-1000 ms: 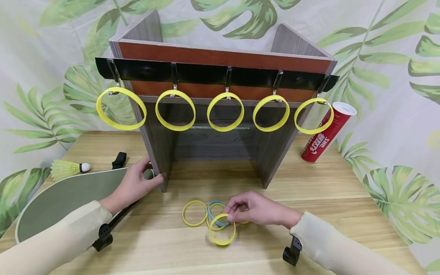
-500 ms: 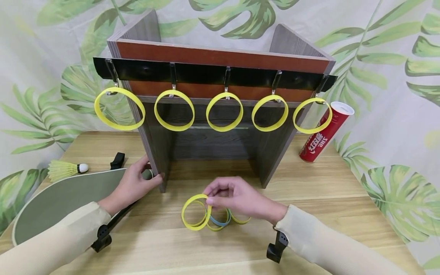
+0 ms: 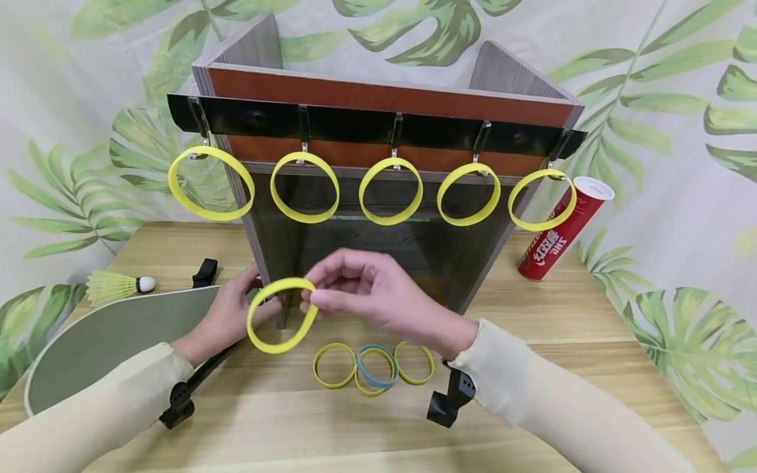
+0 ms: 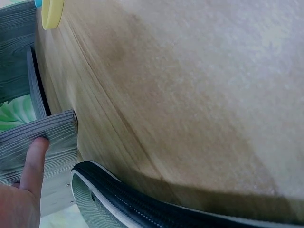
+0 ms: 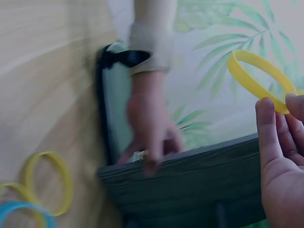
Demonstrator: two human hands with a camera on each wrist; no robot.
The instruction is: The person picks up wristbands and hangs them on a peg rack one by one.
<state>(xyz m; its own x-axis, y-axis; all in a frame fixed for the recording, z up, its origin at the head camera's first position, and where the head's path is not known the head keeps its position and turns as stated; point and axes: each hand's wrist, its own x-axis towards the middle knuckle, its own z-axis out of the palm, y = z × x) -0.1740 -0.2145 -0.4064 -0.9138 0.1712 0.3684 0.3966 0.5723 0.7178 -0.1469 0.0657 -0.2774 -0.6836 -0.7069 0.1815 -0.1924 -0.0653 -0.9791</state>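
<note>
My right hand (image 3: 378,295) pinches a yellow wristband-like ring (image 3: 275,348) between thumb and fingertips, raised before the stand's left panel. In the right wrist view the same ring (image 5: 254,88) tilts above the fingertips. My left hand (image 3: 227,312) grips the lower front edge of the left side panel (image 4: 57,137) of a grey wood-grain stand (image 3: 384,89); some of its fingers are hidden behind the panel. Several yellow rings (image 3: 390,220) hang from metal hooks on the black strip (image 3: 349,125) across the stand's front.
Before the stand lie a yellow ring (image 3: 335,386), another yellow ring (image 3: 416,382) and a blue ring (image 3: 375,345) overlapping a yellow one. A grey-green racket cover (image 3: 130,335) and shuttlecock (image 3: 112,287) lie left. A red tube (image 3: 562,230) stands right.
My right hand has lifted the yellow ring from the loose rings, carrying it left and up toward the stand's left panel. The left hand keeps its grip there.
</note>
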